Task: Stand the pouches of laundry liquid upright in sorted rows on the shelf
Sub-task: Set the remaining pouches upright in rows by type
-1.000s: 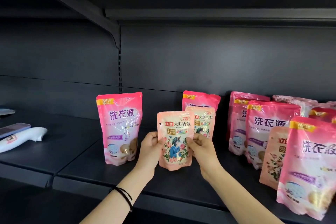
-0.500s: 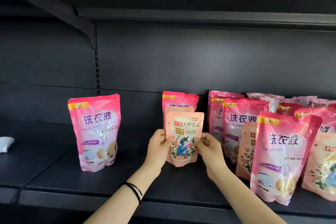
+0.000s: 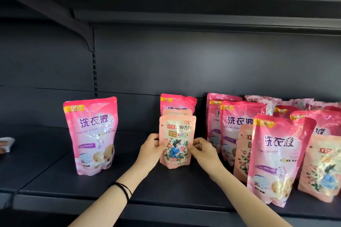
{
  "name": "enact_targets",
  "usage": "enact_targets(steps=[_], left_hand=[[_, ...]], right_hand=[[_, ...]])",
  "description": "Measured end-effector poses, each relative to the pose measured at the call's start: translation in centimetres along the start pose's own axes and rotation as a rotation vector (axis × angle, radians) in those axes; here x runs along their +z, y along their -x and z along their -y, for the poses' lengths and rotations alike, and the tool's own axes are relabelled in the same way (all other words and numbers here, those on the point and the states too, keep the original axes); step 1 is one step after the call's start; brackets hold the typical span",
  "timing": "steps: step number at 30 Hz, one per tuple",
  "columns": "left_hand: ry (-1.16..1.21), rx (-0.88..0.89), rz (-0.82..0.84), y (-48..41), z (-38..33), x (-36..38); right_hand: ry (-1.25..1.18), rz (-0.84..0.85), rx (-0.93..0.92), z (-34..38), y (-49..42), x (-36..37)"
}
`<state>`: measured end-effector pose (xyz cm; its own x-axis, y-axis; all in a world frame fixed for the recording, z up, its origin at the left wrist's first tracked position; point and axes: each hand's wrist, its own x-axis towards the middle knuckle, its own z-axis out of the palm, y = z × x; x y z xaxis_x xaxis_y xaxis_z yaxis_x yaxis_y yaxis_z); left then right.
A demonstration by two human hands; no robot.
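A small peach pouch (image 3: 176,142) with a flower picture stands upright mid-shelf, its base on the dark shelf (image 3: 166,186). My left hand (image 3: 150,150) grips its left edge and my right hand (image 3: 203,150) grips its right edge. Right behind it stands a second small peach pouch (image 3: 177,112), and behind that a large pink pouch (image 3: 178,102). Another large pink pouch (image 3: 91,134) stands alone to the left. On the right is a crowd of several large pink pouches (image 3: 278,158) mixed with small peach ones (image 3: 321,166).
The shelf's back wall (image 3: 203,64) rises close behind the pouches and an upper shelf (image 3: 203,18) overhangs. A slotted upright with a bracket (image 3: 94,72) divides the bays. A white object (image 3: 5,143) lies at the far left edge.
The small peach pouch has moved back in my hands and now stands squarely in front of the second small pouch, hiding most of it. The view has shifted right.
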<state>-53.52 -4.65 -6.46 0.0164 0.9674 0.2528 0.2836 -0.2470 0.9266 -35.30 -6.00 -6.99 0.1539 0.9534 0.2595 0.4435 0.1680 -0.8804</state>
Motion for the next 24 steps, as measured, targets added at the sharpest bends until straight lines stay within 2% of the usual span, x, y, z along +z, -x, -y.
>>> enact_targets(steps=[3,6,9,11,14,17,20,24], left_hand=[[-0.349,0.022,0.060,0.3,-0.2,-1.7],[-0.743,0.064,0.089,1.0,-0.6,-3.5],[-1.104,0.122,0.128,2.0,-1.7,-4.7],[-1.210,0.146,0.143,2.9,-2.5,-5.4],[-1.222,0.176,0.116,4.4,-2.8,-6.4],[-1.159,0.247,0.009,6.1,-2.5,-8.4],[-1.024,0.342,-0.185,7.6,-1.6,-11.3],[-0.746,0.512,-0.528,8.4,0.2,-15.4]], right_hand=[[0.371,0.112,0.004,0.4,0.1,-1.9],[0.619,0.271,0.021,1.2,0.6,-3.0],[0.748,0.353,0.004,3.0,1.6,-3.1],[0.778,0.406,-0.021,4.3,2.5,-2.9],[0.793,0.471,-0.063,5.8,3.9,-1.2],[0.783,0.497,-0.058,6.4,4.3,1.8],[0.674,0.457,-0.103,7.5,4.8,5.1],[0.405,0.334,-0.192,8.9,5.1,9.5]])
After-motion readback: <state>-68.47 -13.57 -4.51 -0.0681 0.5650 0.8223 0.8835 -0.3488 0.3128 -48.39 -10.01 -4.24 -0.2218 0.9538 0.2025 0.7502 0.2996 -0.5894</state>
